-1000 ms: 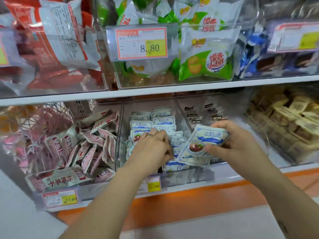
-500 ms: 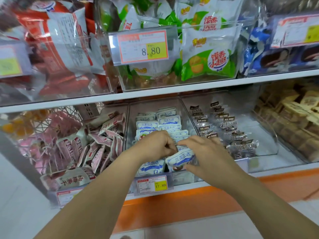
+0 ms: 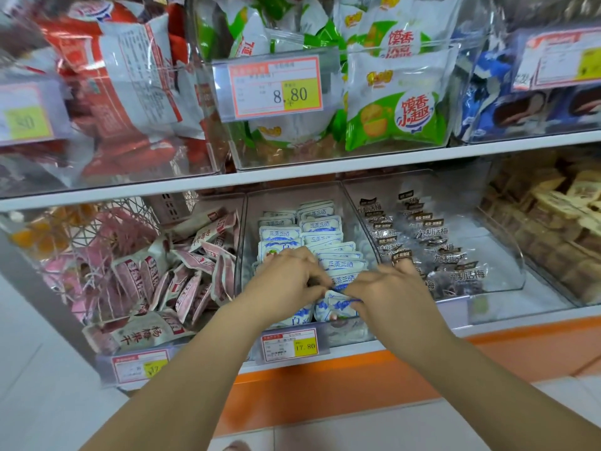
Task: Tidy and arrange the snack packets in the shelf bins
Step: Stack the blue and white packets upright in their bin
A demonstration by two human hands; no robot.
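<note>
Now, near end of the middle clear bin: my right hand pinches a blue-white packet by its top edge; my left hand's curled fingers grip the packets just behind.

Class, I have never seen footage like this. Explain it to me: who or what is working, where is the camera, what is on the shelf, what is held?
No machine here: a person works with bare hands, filmed by a camera worn on the head, looking down. The shelf holds clear bins. The middle bin has rows of blue packets; pink packets lie left, dark packets right. The right hand pinches the front packet. The left hand curls beside it; its grip is hidden.
</note>
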